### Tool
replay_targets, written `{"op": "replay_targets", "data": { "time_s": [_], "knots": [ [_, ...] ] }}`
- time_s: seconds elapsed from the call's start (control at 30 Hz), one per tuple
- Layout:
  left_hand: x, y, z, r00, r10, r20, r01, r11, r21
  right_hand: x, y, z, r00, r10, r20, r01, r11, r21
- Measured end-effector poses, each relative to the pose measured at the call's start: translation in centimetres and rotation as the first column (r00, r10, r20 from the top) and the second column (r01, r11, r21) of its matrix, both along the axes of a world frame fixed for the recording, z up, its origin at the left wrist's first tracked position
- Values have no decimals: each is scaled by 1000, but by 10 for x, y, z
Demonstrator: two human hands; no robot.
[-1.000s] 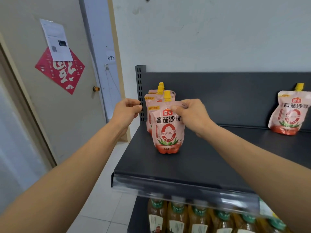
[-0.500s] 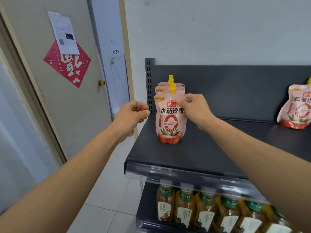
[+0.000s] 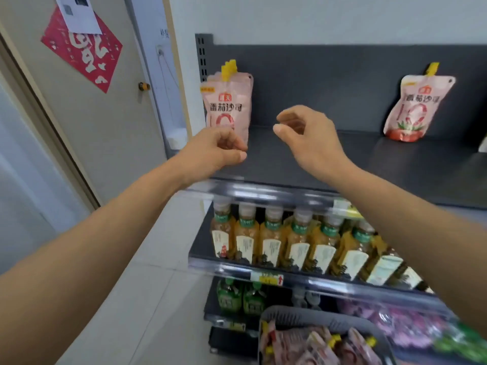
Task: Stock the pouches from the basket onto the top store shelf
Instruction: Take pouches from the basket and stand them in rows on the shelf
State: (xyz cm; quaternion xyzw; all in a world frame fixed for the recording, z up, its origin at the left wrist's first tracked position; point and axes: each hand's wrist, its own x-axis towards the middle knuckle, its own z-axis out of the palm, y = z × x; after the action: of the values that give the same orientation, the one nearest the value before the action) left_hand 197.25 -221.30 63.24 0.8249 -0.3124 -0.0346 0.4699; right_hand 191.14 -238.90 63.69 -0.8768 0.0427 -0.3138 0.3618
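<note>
We see the top shelf (image 3: 329, 164) in flat dark grey, back panel the same. The pouches at the left (image 3: 228, 106) are pale pink with yellow caps, dark lettering and a red ring; the pouch at the right (image 3: 411, 109) adds a red base with green leaves. Below, we find the bottles (image 3: 297, 241) amber, with green collars and cream labels. The basket (image 3: 303, 318) is grey, its pouches (image 3: 316, 346) pink and yellow. On the beige door (image 3: 100, 122) hangs a red diamond paper (image 3: 84, 48) with white cutwork
</note>
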Motion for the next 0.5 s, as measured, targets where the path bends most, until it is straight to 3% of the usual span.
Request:
{"op": "replay_targets", "data": {
  "time_s": [0.13,0.3,0.37,0.4,0.47,0.5],
  "knots": [
    [-62,-34,-34,993,-108,48,93,965,246,-75,-20,-40,993,6,-117,-28,982,-189],
    [-114,-64,-119,976,-198,-91,218,856,469,-147,-43,-116,899,31,-437,-174,941,-291],
    [-135,-71,-164,962,-209,-177,273,800,535,-173,-51,-161,781,33,-624,-294,901,-321],
    [-144,-73,-183,948,-210,-239,312,762,568,-183,-53,-179,695,30,-719,-355,883,-306],
    [-156,-104,-277,874,-193,-445,455,644,614,-194,-78,-265,458,25,-889,-408,894,-185],
    [-161,-102,-288,871,-178,-457,457,632,625,-199,-79,-275,406,14,-914,-407,898,-167]
  ]
}}
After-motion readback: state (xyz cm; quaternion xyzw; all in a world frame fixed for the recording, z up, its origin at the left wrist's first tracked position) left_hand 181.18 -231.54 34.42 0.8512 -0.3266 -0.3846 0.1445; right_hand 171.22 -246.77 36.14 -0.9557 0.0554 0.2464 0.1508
